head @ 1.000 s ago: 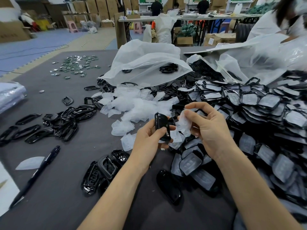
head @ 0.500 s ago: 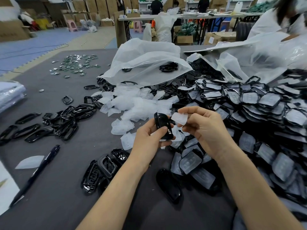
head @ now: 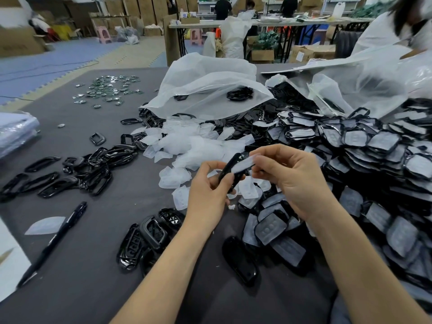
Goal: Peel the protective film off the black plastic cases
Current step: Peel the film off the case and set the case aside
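Head view: the left hand (head: 208, 192) grips a black case (head: 228, 170) with curled fingers, above the grey table (head: 93, 288). The case is seen edge-on. Its long axis is tilted, with the lower end in the palm and the upper end pointing up and a little right. The right hand (head: 294, 181) pinches a strip of white film (head: 243, 163) that reaches the case. A heap of covered cases (head: 374, 160) lies to the right.
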